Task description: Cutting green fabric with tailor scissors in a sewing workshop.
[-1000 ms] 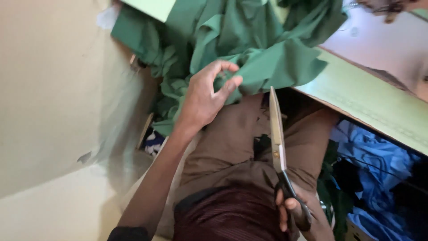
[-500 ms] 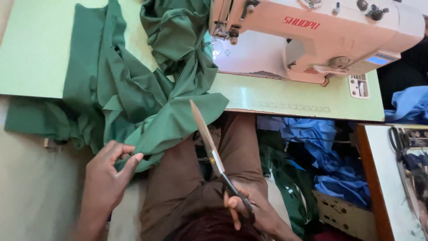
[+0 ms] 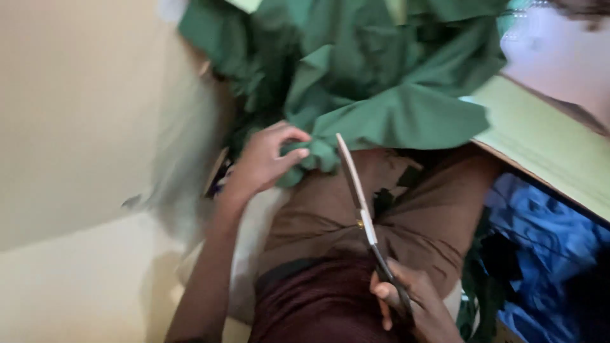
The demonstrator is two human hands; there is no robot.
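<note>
A heap of green cloth (image 3: pixel 381 82) hangs off the edge of a pale green table (image 3: pixel 546 146) and down onto my lap. My left hand (image 3: pixel 267 159) pinches a fold of this cloth at its lower edge, thumb and fingers closed on it. My right hand (image 3: pixel 413 305) holds a pair of long scissors (image 3: pixel 362 209) by the handles, low over my brown trousers (image 3: pixel 381 216). The blades are closed and point up toward the cloth, their tip just right of my left hand.
Blue fabric (image 3: pixel 540 241) lies piled at the right, below the table edge. A white sewing machine body (image 3: pixel 559 51) shows blurred at the top right. A cream wall or panel (image 3: pixel 76 114) fills the left side.
The view swung left, so the sewing machine is mostly out of sight. My left hand went from open near the cloth to closed on a fold. The scissors stayed in my right hand.
</note>
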